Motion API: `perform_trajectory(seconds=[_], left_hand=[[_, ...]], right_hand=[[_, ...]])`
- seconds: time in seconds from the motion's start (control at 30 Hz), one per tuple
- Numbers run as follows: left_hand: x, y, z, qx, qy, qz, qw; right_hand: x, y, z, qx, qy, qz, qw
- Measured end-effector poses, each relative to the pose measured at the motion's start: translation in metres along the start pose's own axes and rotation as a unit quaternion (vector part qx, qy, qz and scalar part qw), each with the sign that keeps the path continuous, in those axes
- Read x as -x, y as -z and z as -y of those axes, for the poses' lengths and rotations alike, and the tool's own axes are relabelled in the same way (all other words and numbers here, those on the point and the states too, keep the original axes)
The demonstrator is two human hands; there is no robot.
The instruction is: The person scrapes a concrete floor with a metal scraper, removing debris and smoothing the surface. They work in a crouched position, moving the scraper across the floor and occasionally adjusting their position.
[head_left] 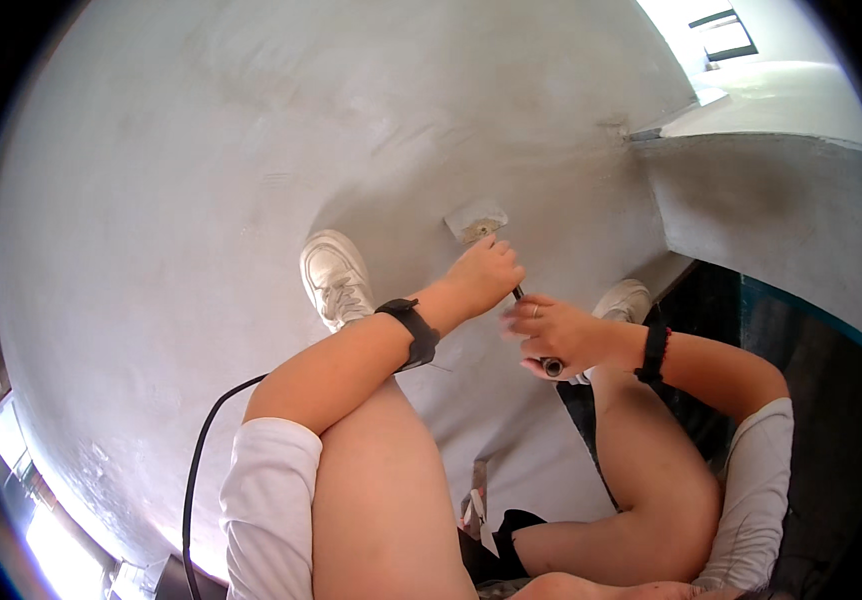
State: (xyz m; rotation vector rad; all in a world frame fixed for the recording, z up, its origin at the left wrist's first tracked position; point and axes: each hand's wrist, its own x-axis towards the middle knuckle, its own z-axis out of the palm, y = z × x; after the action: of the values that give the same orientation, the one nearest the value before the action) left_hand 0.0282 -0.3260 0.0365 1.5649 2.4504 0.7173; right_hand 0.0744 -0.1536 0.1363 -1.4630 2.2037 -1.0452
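Near frame centre, left hand (486, 272) and right hand (549, 335) both grip a dark tool (534, 330) beside the wall box (477, 220).

Two hands (486, 275) (551, 335), two white shoes (335, 278) (623, 300), two black wristbands (411, 330) (654, 350), one dark tool (551, 366), one black cable (196, 460), one wall box (476, 218)

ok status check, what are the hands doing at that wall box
Left hand up at the wall box, gripping the tool shaft. Right hand shut on the tool handle. Nothing between hands and box; white shoe off to the left.
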Motion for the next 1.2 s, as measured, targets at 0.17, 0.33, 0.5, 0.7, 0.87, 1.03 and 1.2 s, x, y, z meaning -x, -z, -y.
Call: perform_trajectory(seconds=[0.17, 0.33, 0.5, 0.7, 0.87, 1.03, 1.2], left_hand=[[0.001, 0.011, -0.004, -0.053, -0.005, 0.083, 0.995], [0.000, 0.022, 0.015, -0.070, 0.040, 0.021, 0.997], [-0.003, 0.028, 0.020, -0.047, 0.053, 0.021, 0.997], [0.000, 0.050, 0.018, 0.090, -0.010, 0.111, 0.990], [-0.003, 0.029, 0.011, 0.040, 0.022, 0.062, 0.997], [-0.005, 0.009, 0.018, 0.015, 0.014, 0.025, 0.999], [-0.008, 0.009, 0.022, 0.036, 0.013, 0.028, 0.999]], right_hand=[[0.013, -0.049, -0.013, -0.121, -0.005, 0.032, 0.992], [-0.015, -0.042, -0.029, -0.121, -0.032, -0.076, 0.989], [-0.026, -0.045, -0.032, -0.151, -0.072, -0.111, 0.980], [-0.013, -0.042, -0.037, -0.157, -0.072, -0.093, 0.981], [-0.011, -0.038, -0.044, -0.190, -0.085, -0.104, 0.973], [-0.009, -0.041, -0.047, -0.189, -0.077, -0.113, 0.972], [-0.012, -0.038, -0.049, -0.175, -0.078, -0.096, 0.977]])
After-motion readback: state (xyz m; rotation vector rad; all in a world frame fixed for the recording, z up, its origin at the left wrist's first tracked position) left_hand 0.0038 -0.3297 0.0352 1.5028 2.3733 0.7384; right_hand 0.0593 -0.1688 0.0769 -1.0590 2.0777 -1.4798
